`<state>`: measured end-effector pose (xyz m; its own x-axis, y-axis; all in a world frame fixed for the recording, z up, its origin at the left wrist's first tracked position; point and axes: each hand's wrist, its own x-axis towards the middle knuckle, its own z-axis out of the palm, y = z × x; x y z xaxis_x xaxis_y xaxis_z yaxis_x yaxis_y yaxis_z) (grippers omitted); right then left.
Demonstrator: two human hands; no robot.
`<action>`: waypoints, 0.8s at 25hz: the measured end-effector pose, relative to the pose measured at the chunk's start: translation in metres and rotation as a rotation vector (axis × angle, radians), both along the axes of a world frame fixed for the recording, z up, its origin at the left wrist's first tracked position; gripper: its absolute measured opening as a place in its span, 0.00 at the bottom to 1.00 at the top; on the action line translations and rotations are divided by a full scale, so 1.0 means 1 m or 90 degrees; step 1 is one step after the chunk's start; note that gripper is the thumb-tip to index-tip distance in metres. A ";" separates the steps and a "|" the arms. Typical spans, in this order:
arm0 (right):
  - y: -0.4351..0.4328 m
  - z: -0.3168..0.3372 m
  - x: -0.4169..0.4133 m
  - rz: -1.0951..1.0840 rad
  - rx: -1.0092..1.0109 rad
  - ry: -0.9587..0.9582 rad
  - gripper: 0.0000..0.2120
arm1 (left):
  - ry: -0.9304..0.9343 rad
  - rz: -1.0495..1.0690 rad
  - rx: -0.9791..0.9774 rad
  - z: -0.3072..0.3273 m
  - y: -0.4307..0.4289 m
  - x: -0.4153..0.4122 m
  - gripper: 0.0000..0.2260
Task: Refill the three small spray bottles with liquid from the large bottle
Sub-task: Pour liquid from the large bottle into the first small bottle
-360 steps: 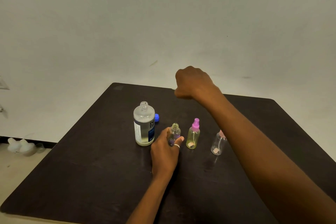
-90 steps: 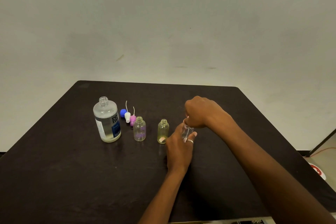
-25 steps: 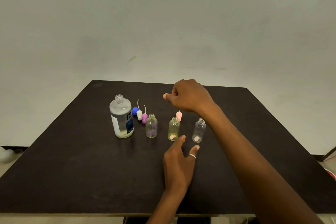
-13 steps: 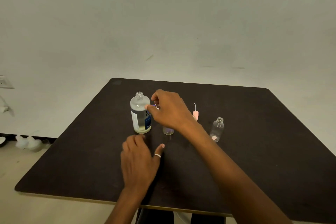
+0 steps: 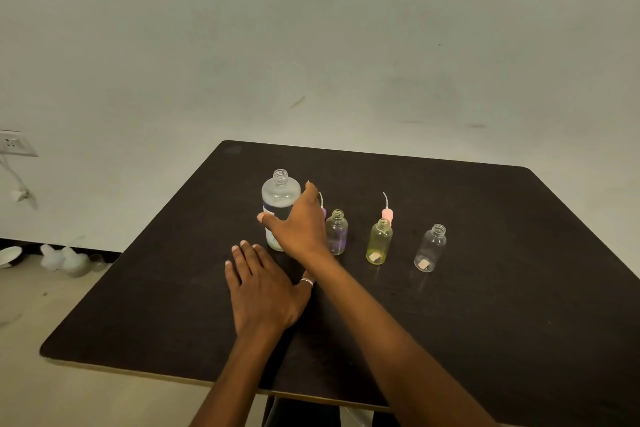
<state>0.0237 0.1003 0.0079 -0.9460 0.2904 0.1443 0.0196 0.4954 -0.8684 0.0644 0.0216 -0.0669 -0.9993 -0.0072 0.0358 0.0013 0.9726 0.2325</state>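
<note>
Dark table [image 5: 485, 305] beneath a pale wall [image 5: 311, 28]. Upright and uncapped on it: large bottle [image 5: 278, 192], then purple bottle [image 5: 336, 234], yellow bottle [image 5: 379, 243] and clear bottle [image 5: 430, 250] in a row. Left hand [image 5: 263, 291] flat on the tabletop, fingers straight. Right hand [image 5: 299, 224] spread wide around the large bottle; contact unclear.

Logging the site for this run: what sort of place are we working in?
Probably a plain indoor room serving as a makeshift workspace, not a fitted lab or kitchen: one dark table before a bare, scuffed wall, a socket on that wall, and white containers left on the floor.
</note>
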 end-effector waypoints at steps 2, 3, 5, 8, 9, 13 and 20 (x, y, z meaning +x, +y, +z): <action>-0.003 -0.006 -0.003 -0.003 -0.042 0.010 0.42 | 0.016 -0.001 0.000 -0.003 0.000 0.000 0.49; -0.004 -0.008 -0.004 -0.003 -0.049 0.009 0.39 | 0.021 -0.003 0.000 -0.004 0.000 0.000 0.49; -0.005 -0.011 -0.004 -0.006 -0.043 0.007 0.35 | 0.027 -0.005 -0.002 -0.005 0.000 0.000 0.48; -0.003 -0.013 -0.004 -0.016 -0.025 0.036 0.30 | 0.026 -0.004 -0.007 -0.005 0.000 0.000 0.49; -0.002 -0.011 -0.003 -0.017 -0.020 0.051 0.30 | 0.026 -0.004 -0.007 -0.005 -0.001 -0.001 0.49; 0.003 0.014 0.007 -0.014 0.006 0.109 0.32 | 0.018 0.000 0.026 -0.002 0.000 -0.001 0.53; 0.051 0.077 0.057 -0.039 0.060 0.170 0.30 | 0.082 -0.141 0.273 0.003 0.012 -0.001 0.45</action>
